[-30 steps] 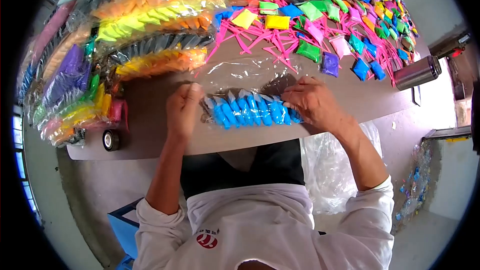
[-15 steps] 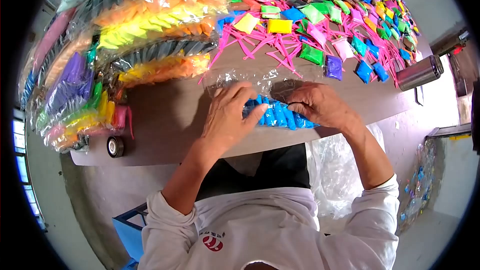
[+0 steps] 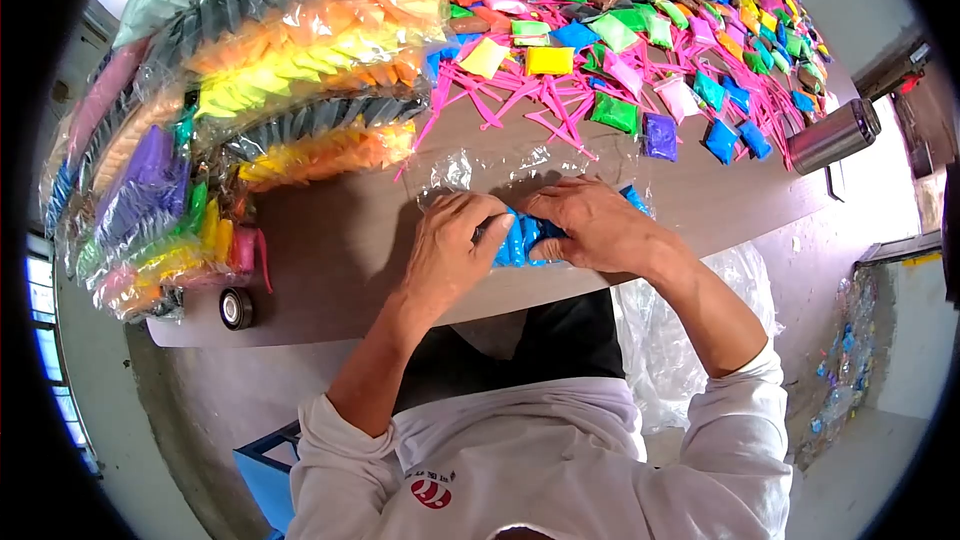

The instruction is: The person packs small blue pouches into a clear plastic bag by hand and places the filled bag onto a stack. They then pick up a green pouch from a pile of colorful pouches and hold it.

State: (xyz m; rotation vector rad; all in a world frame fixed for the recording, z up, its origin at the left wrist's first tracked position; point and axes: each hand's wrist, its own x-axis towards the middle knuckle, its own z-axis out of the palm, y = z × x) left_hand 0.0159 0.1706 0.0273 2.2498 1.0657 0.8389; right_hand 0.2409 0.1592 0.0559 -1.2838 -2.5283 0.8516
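Observation:
A row of small blue packets [image 3: 517,242] lies in a clear plastic bag [image 3: 470,169] near the front edge of the table. My left hand [image 3: 452,238] grips the row's left end, thumb along the near side and fingers curled over the far side. Across the middle and right of the row, my right hand [image 3: 600,227] is closed over the packets, covering many of them. A bit of blue shows past its knuckles on the right. The bag's loose film spreads flat beyond both hands.
Stacked clear bags of coloured packets [image 3: 320,30] fill the left. Pink plastic sticks [image 3: 545,100] and loose coloured packets [image 3: 614,112] cover the back right. A tape roll [image 3: 236,308] stands at the front left; a metal cylinder [image 3: 835,138] lies at the right edge. Clear plastic [image 3: 690,340] hangs below.
My right hand has moved left along the row, from pinching near its right end to covering its middle. My left hand stays at the left end. The view has shifted slightly.

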